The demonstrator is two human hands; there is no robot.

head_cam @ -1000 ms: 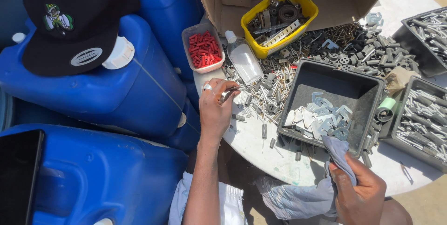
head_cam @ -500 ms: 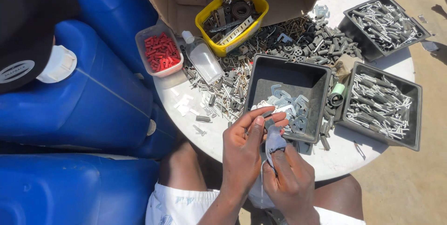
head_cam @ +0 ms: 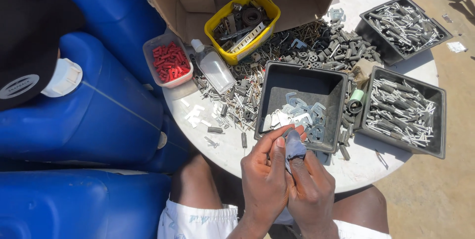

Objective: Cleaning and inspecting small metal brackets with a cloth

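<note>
My left hand (head_cam: 264, 179) and my right hand (head_cam: 311, 192) are pressed together over the near edge of the round white table (head_cam: 227, 147). Between their fingers they pinch a grey-blue cloth (head_cam: 295, 146); a small part may be wrapped inside it, but it is hidden. Just beyond the fingertips stands a dark square tray (head_cam: 277, 78) holding several flat silvery metal plates (head_cam: 299, 115).
Loose screws and metal parts cover the table. A yellow tub (head_cam: 217, 21), a pink tub of red plugs (head_cam: 168, 62), a small plastic bottle (head_cam: 213, 68) and two dark trays of metal pins (head_cam: 402, 108) stand around. Blue jerrycans (head_cam: 94, 115) and a black cap (head_cam: 24, 46) crowd the left.
My left hand came back from the loose parts at the left to meet my right hand. Both now work the cloth together in front of the tray.
</note>
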